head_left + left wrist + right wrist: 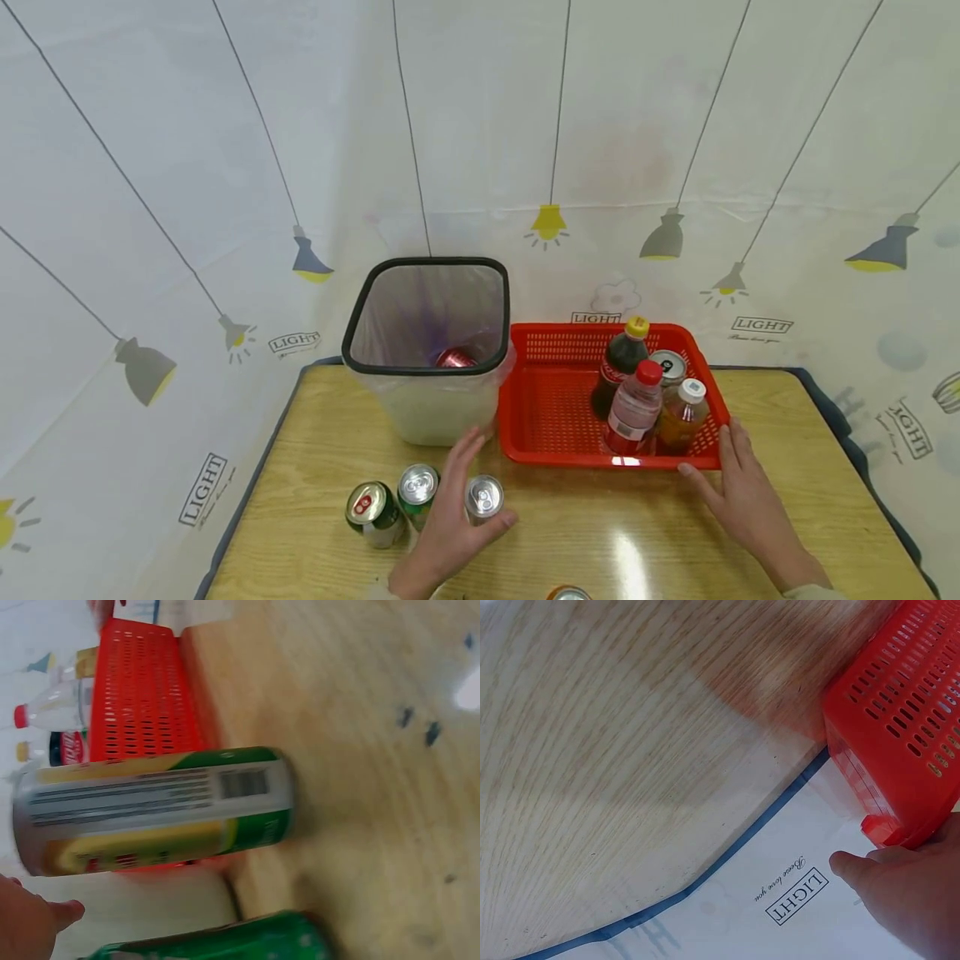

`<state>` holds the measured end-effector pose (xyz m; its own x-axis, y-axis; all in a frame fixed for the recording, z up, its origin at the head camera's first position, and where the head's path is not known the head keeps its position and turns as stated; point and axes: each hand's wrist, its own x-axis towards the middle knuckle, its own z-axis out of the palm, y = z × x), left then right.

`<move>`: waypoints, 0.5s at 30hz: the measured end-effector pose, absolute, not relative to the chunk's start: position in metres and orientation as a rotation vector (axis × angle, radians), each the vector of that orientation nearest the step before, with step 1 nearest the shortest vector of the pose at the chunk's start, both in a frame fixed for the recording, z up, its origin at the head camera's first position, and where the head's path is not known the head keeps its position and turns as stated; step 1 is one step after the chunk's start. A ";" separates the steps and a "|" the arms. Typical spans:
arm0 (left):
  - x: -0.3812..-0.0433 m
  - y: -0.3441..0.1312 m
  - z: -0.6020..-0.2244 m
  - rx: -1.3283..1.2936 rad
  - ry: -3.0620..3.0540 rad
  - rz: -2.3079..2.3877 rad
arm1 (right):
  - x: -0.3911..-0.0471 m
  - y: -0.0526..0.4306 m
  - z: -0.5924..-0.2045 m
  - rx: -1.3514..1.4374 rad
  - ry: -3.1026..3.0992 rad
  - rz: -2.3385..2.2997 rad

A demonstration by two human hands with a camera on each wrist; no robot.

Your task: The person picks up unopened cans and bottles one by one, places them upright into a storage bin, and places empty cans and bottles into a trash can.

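Observation:
My left hand [447, 527] hovers over the drink cans with thumb and fingers spread. A silver-topped can [484, 497] stands between its thumb and fingers, seemingly ungripped. In the left wrist view, this yellow, green and silver can [154, 810] shows a barcode, with a green can [225, 941] below it. Left of the hand are a silver-topped green can [417, 487] and a dark green can [372, 512] with a red tab. My right hand [757, 508] touches the near right corner of the red basket [555, 459], its fingers fairly straight.
Inside the basket stand a cola bottle [619, 362], a red-capped bottle [635, 410], a white-capped orange drink bottle [682, 417] and a can [669, 364]. Left of it, a lined bin [435, 408] contains a red can [455, 357]. Another can [568, 593] shows at the bottom edge.

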<state>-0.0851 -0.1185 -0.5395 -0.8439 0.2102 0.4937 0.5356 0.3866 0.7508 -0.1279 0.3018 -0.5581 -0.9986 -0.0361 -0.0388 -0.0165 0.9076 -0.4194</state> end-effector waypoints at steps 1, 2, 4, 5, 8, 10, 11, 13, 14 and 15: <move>-0.085 -0.118 -0.542 -0.634 -2.336 -1.452 | -0.128 0.302 -0.558 -0.041 3.022 -0.665; -0.085 -0.117 -0.545 -0.614 -2.335 -1.466 | -0.128 0.302 -0.558 -0.040 3.021 -0.664; -0.084 -0.116 -0.549 -0.556 -2.342 -1.490 | -0.128 0.302 -0.559 -0.038 3.017 -0.664; -0.083 -0.116 -0.551 -0.518 -2.352 -1.507 | -0.128 0.302 -0.559 -0.039 3.017 -0.666; -0.083 -0.115 -0.558 -0.426 -2.364 -1.572 | -0.127 0.302 -0.559 -0.037 3.019 -0.663; -0.083 -0.115 -0.562 -0.374 -2.370 -1.631 | -0.127 0.303 -0.558 -0.039 3.021 -0.665; -0.083 -0.114 -0.565 -0.355 -2.373 -1.663 | -0.127 0.303 -0.558 -0.041 3.023 -0.664; -0.083 -0.114 -0.568 -0.321 -2.381 -1.718 | -0.126 0.304 -0.558 -0.043 3.021 -0.666; -0.083 -0.114 -0.570 -0.307 -2.387 -1.740 | -0.126 0.304 -0.558 -0.044 3.021 -0.666; -0.083 -0.114 -0.571 -0.298 -2.390 -1.755 | -0.126 0.304 -0.558 -0.044 3.020 -0.667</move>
